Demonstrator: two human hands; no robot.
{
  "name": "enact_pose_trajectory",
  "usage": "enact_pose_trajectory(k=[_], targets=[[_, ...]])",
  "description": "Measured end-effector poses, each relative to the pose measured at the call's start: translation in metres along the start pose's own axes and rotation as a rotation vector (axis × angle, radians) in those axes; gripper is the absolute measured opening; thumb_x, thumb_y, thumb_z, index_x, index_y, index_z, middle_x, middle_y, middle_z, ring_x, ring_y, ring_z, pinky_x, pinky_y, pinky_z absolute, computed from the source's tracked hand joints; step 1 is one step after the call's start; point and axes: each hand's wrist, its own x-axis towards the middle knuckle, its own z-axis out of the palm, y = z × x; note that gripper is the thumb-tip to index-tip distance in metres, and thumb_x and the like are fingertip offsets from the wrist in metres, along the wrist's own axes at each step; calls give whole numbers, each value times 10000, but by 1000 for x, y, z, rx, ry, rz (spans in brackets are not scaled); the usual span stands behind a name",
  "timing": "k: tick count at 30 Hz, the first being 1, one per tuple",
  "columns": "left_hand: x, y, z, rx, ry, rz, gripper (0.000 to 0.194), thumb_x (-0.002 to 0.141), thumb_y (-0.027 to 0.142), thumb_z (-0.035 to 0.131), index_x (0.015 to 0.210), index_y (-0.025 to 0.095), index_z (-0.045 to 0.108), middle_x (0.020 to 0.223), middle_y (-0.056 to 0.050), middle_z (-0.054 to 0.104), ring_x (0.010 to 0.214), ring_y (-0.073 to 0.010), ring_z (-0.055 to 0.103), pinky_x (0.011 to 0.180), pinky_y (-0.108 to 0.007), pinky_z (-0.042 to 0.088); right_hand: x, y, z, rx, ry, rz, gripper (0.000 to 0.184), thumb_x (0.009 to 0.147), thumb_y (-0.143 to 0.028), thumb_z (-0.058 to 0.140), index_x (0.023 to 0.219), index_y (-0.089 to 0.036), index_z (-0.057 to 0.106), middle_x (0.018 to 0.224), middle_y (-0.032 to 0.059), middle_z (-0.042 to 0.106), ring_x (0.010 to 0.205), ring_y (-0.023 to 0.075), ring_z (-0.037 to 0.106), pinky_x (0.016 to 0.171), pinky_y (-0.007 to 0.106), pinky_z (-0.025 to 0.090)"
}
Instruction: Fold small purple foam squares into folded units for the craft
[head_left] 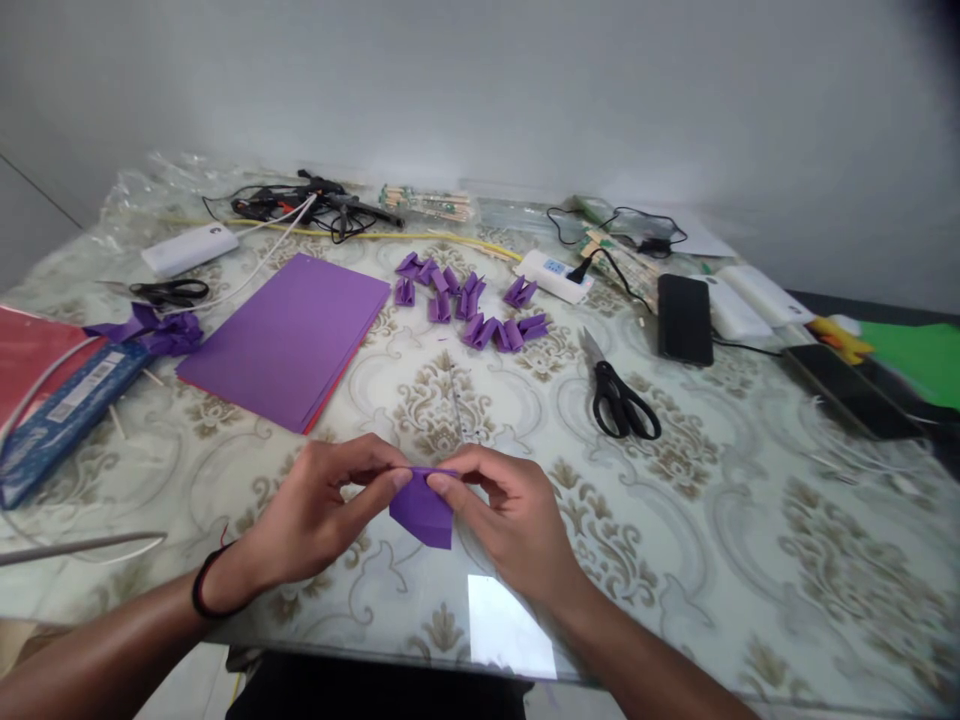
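Observation:
A small piece of purple paper point(421, 518) hangs between my two hands near the front of the table, its top edge folded over. My left hand point(330, 505) pinches the upper left corner between thumb and forefinger. At the upper right, my right hand point(510, 510) grips the same fold in the same way. Beyond the hands lie several folded purple paper pieces point(470, 297) in a loose cluster. A stack of purple sheets point(289, 335), with red showing beneath, rests to the left. Black-handled scissors point(619, 398) lie to the right, blades pointing away.
Crumpled purple paper point(169, 332), a second pair of scissors point(171, 291) and a blue package point(75, 420) lie at the left. Glue guns with tangled cables point(319, 205) sit at the back. A white power strip point(555, 277) and black phone point(685, 320) are at the right.

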Motion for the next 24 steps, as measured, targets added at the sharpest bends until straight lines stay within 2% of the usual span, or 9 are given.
enact_pose_trajectory(k=[3,6,8,11,14,20,24], targets=[[0,-2,2,-23,-9,-23,144,1021,279,671,930,208,757,766,17,761,666,-128,682,599,-203,511,0,0,-1,-11,-8,-4,189,948,-325,764,793,-217,766,702,-6,732,649,147,649,628,266,500],[1,-6,4,-79,-29,-86,122,1004,295,710,1086,224,765,924,-6,826,819,-161,769,686,-212,573,1,1,-1,-26,-28,4,178,948,-332,754,816,-215,772,714,-3,728,660,150,647,645,272,506],[1,-8,5,-71,-54,-90,133,1001,290,719,1100,236,790,971,-6,843,869,-166,786,735,-216,584,2,1,-2,-34,-54,15,175,951,-335,743,827,-214,767,717,-4,718,667,152,646,654,275,508],[2,-6,3,-14,-82,-51,141,1013,276,699,976,231,828,881,8,835,789,-145,762,696,-201,551,2,0,-1,-64,-83,18,165,946,-317,729,818,-214,744,703,-13,688,661,149,629,628,271,483],[1,-2,-1,-6,-115,-42,170,1016,263,683,949,213,832,837,1,824,737,-140,733,659,-204,519,3,-1,-1,-84,-120,1,161,942,-284,712,797,-215,727,693,-18,667,656,144,612,607,266,455],[2,1,-7,-63,-166,-117,253,1006,333,688,851,199,837,724,-21,777,628,-153,639,570,-239,442,4,-5,-6,29,-213,61,213,946,-289,701,750,-208,726,670,-20,652,638,136,582,595,267,422],[3,0,-8,-75,-169,-158,280,996,390,692,844,211,844,681,-18,740,595,-155,593,554,-254,418,6,-5,-9,73,-258,123,221,961,-324,700,783,-205,753,683,-8,688,662,148,621,616,274,440]])
